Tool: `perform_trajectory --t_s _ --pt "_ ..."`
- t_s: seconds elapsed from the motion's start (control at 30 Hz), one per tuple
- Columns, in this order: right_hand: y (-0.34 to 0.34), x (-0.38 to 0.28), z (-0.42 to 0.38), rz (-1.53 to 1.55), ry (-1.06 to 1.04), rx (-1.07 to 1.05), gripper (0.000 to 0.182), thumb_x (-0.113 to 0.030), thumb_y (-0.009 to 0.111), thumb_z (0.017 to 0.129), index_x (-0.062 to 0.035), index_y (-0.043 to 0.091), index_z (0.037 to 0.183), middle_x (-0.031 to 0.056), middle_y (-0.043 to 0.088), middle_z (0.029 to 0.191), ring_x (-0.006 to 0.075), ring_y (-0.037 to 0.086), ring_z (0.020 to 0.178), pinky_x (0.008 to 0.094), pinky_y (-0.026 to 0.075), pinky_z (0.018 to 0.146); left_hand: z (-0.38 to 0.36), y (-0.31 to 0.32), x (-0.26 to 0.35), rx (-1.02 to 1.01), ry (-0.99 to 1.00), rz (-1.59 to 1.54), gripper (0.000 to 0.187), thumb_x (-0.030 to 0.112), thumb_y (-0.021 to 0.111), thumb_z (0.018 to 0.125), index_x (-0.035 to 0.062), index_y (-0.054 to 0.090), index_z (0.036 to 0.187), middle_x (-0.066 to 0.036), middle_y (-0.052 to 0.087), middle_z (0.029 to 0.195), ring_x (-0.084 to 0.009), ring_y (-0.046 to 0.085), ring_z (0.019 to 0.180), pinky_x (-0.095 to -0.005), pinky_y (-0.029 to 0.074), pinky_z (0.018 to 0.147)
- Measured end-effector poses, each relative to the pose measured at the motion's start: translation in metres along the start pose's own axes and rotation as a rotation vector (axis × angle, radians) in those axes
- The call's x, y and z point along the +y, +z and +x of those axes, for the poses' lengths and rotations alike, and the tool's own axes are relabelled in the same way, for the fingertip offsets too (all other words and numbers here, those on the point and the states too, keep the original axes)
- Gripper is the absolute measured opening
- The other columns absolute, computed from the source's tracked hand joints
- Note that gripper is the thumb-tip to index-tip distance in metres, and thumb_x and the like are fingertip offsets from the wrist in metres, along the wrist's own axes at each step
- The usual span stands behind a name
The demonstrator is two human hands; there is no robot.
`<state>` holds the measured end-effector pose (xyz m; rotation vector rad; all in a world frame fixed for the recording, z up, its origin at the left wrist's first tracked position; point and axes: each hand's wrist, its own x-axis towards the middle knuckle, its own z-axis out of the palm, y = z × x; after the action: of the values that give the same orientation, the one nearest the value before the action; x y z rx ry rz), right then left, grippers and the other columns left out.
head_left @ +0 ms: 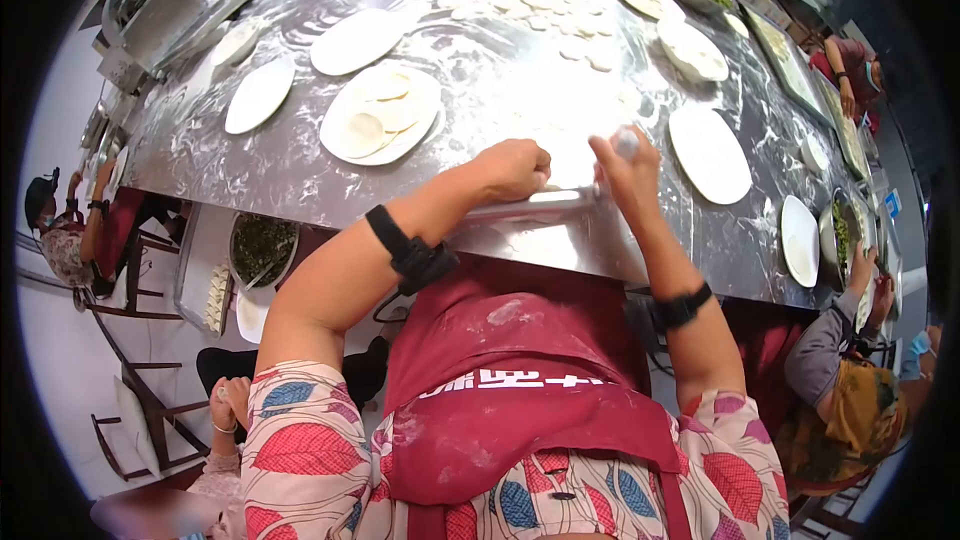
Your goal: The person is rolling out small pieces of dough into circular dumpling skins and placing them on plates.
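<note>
My left hand (pixel 515 168) is closed, knuckles up, low over the near edge of the floured steel table (pixel 300 180). What its fingers hold, if anything, is hidden. Just to its right, my right hand (pixel 638 180) is curled round a pale rod with a rounded end, like a rolling pin (pixel 627 143); most of the rod is out of sight and blurred. Beyond my left hand, an oval white plate (pixel 428 95) bears several round dough wrappers (pixel 365 134). Many more loose wrappers (pixel 540 2) lie scattered farther back on the table.
White oval plates (pixel 710 153) stand on both sides. A bowl of green filling (pixel 262 248) is at the lower left, near a tray of dumplings (pixel 216 298). Co-workers sit left and right, one with a hand (pixel 862 268) by another bowl. A machine (pixel 150 15) stands at the far left.
</note>
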<state>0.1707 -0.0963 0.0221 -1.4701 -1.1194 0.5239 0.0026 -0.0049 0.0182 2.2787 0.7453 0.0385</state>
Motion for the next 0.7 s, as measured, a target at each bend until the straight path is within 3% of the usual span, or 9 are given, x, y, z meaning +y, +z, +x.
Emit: perform_trajectory --t_s 0.1,0.2,0.33,0.37,0.47,0.5,0.6,0.67,0.7 --pt "0.003 0.005 0.011 0.055 0.014 -0.044 0.019 -0.008 0.066 0.077 -0.002 0.051 0.068 0.0047 0.055 0.055 0.0096 0.053 0.046 0.025 0.042 0.044 0.014 0.006 -0.007 0.048 -0.021 -0.019 0.02 0.013 0.061 0.076 -0.0005 0.063 0.09 -0.018 0.064 0.08 -0.0283 0.061 0.076 -0.034 0.047 0.07" --pt "-0.018 0.005 -0.033 -0.021 0.023 -0.016 0.02 -0.008 0.067 0.077 -0.002 0.05 0.068 0.0055 0.056 0.055 0.0101 0.054 0.046 0.0253 0.042 0.043 0.001 0.007 -0.017 0.073 0.096 0.036 0.02 0.011 0.061 0.074 -0.0014 0.063 0.09 -0.017 0.065 0.081 -0.0274 0.062 0.076 -0.0337 0.047 0.071" --pt "-0.013 0.004 -0.025 -0.031 0.046 -0.01 0.02 -0.009 0.067 0.077 -0.0023 0.051 0.067 0.0051 0.055 0.053 0.0102 0.053 0.046 0.025 0.042 0.043 -0.007 0.004 -0.009 -0.022 0.014 -0.062 0.02 0.01 0.061 0.074 -0.0007 0.063 0.091 -0.017 0.065 0.082 -0.0251 0.062 0.077 -0.0337 0.048 0.07" --pt "-0.004 0.005 -0.007 0.0 0.04 -0.004 0.02 -0.01 0.067 0.077 -0.0023 0.051 0.067 0.0047 0.055 0.053 0.0102 0.053 0.046 0.025 0.041 0.043 -0.003 0.001 -0.002 -0.049 -0.061 -0.003 0.02 0.015 0.062 0.077 0.0002 0.063 0.091 -0.018 0.065 0.082 -0.0268 0.062 0.077 -0.0347 0.048 0.071" --pt "0.002 0.011 0.007 0.015 0.001 -0.007 0.02 -0.011 0.068 0.076 -0.0022 0.052 0.068 0.0039 0.054 0.053 0.0103 0.052 0.045 0.0252 0.041 0.044 0.014 0.002 -0.005 0.067 -0.018 0.075 0.023 0.021 0.061 0.079 0.001 0.064 0.09 -0.019 0.064 0.082 -0.0285 0.062 0.077 -0.0364 0.047 0.071" --pt "0.003 0.011 0.012 0.007 -0.021 -0.02 0.021 -0.012 0.068 0.076 -0.0021 0.052 0.068 0.0038 0.054 0.053 0.0103 0.051 0.045 0.0252 0.041 0.044 0.019 0.007 -0.011 0.023 0.004 0.016 0.024 0.023 0.059 0.081 0.0014 0.064 0.089 -0.02 0.064 0.082 -0.0308 0.062 0.077 -0.0378 0.047 0.071" --pt "-0.019 0.003 -0.033 -0.038 0.057 -0.037 0.019 -0.007 0.068 0.076 -0.0012 0.052 0.069 0.0059 0.056 0.054 0.0109 0.055 0.047 0.0249 0.043 0.044 0.008 0.007 -0.013 0.046 0.114 0.12 0.019 0.013 0.059 0.074 -0.0003 0.064 0.087 -0.019 0.063 0.078 -0.0296 0.061 0.073 -0.0363 0.047 0.069" --pt "-0.022 0.001 -0.054 0.182 0.083 -0.053 0.018 -0.005 0.068 0.076 -0.0013 0.051 0.068 0.0062 0.056 0.054 0.0112 0.055 0.047 0.025 0.044 0.045 0.004 0.003 -0.016 0.028 0.073 0.031 0.019 0.01 0.059 0.071 -0.0006 0.063 0.087 -0.017 0.063 0.075 -0.0276 0.061 0.072 -0.0351 0.047 0.068" --pt "-0.019 -0.001 -0.046 0.089 0.037 -0.03 0.019 -0.006 0.068 0.076 -0.0016 0.051 0.068 0.0057 0.056 0.054 0.0109 0.054 0.047 0.025 0.043 0.044 0.002 0.0 -0.014 -0.006 0.053 0.002 0.019 0.01 0.058 0.072 -0.0004 0.063 0.087 -0.017 0.063 0.075 -0.0275 0.061 0.072 -0.035 0.047 0.068"
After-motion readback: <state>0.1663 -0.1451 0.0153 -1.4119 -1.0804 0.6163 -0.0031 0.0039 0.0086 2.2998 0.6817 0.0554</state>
